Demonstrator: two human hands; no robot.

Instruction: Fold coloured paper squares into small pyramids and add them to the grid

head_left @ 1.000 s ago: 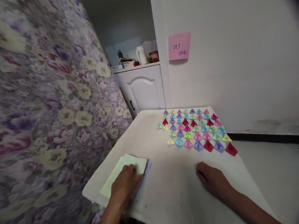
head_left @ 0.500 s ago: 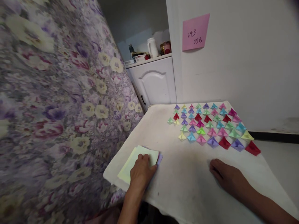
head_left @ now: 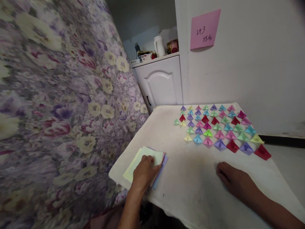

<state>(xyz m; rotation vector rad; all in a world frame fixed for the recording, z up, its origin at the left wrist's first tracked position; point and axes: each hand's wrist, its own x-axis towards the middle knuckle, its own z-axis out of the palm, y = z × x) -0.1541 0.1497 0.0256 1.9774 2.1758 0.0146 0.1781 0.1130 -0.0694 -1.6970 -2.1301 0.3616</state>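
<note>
My left hand (head_left: 145, 171) rests on a stack of coloured paper sheets (head_left: 134, 167) at the near left of the table. Its fingers are curled on the pale green top sheet, and the thumb is at the stack's right edge, where pink, purple and blue layers show. My right hand (head_left: 230, 176) lies on the tabletop in a loose fist, with nothing visible in it. Beyond it, small folded paper pieces (head_left: 220, 144) in many colours stand in rows, the nearest a short way from the right hand.
A cream cloth covers the table (head_left: 157, 130). Floral fabric (head_left: 71, 111) hangs along the left side. Behind are a white cabinet (head_left: 162, 82) bearing a white jug (head_left: 159, 46), and a wall with a pink note (head_left: 205, 30).
The view has shifted slightly, moving most things rightward in the picture. Along the stack's right edge, more of the pink and blue sheets shows by my left thumb. My right hand stays curled.
</note>
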